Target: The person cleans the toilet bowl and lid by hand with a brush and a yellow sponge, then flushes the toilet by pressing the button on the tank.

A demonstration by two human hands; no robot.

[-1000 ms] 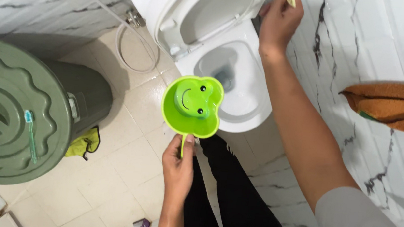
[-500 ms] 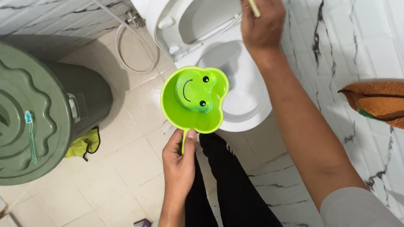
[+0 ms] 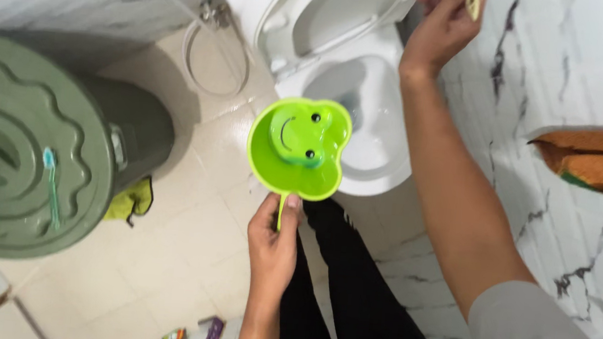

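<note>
Left hand (image 3: 272, 244) grip closed on green frog scoop (image 3: 298, 147) handle; right hand (image 3: 440, 28) pinches yellowish stick (image 3: 473, 2).

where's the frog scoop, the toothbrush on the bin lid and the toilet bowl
green frog scoop (image 3: 298, 147), head view, on the frog face in its middle
toothbrush (image 3: 53, 190), head view, on its turquoise handle
toilet bowl (image 3: 381, 181), head view, on the white front rim

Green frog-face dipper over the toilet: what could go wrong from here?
1. The left hand pinches only the thin handle end of the green plastic frog-face dipper, so it could tip or slip into the open white toilet bowl.
2. The right hand holds a small yellowish stick-like item near the bowl's rim; it might drop in.
</note>
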